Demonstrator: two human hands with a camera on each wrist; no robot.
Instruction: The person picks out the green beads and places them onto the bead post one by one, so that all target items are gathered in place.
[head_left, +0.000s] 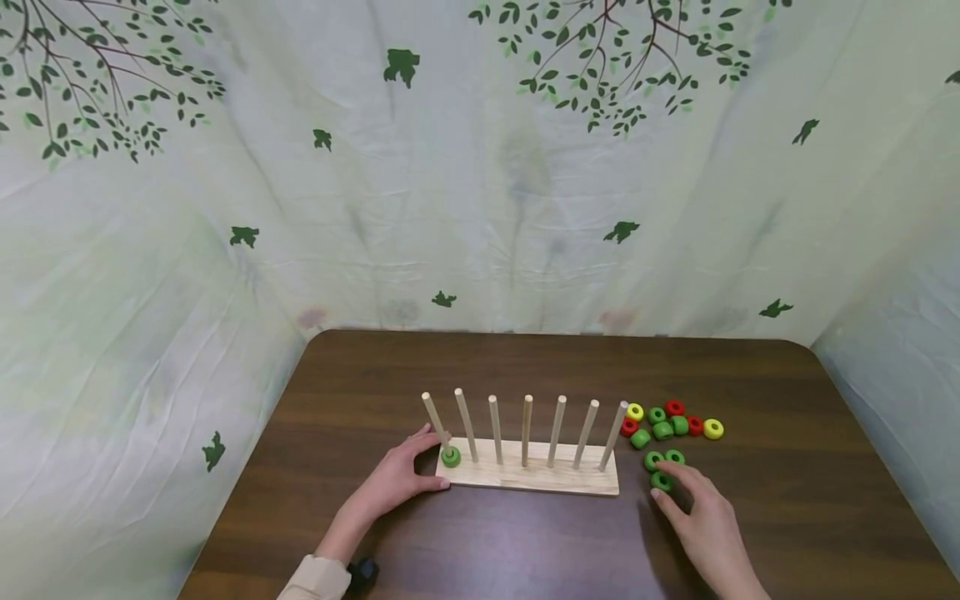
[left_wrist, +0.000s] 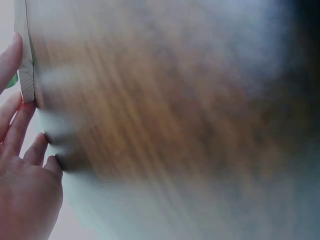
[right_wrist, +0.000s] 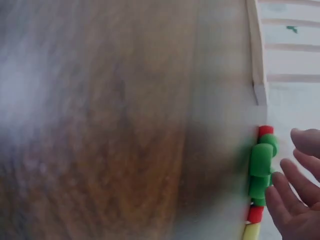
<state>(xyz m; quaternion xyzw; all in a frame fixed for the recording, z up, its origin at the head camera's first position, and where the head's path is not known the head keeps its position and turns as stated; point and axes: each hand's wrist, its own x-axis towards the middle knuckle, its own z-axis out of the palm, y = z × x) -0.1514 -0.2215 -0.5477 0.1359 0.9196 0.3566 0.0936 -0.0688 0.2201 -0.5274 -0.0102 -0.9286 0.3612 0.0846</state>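
Note:
A pale wooden peg board [head_left: 525, 477] with a row of several upright pegs stands on the table. One green bead [head_left: 451, 457] sits at the foot of its leftmost peg. My left hand [head_left: 397, 477] holds the board's left end, thumb at the front edge and fingers at the back; the left wrist view also shows the fingers [left_wrist: 20, 125] around that end. Right of the board, my right hand [head_left: 705, 521] reaches over a few loose green beads [head_left: 661, 482], thumb and fingers apart. In the right wrist view its fingers [right_wrist: 290, 192] are spread beside green beads [right_wrist: 261, 160].
Behind the right hand lie more loose beads: red [head_left: 674, 407], yellow [head_left: 713, 429] and green [head_left: 662, 431]. The brown wooden table [head_left: 510, 542] meets a leaf-printed cloth [head_left: 480, 208] at its back, with cloth on both sides too.

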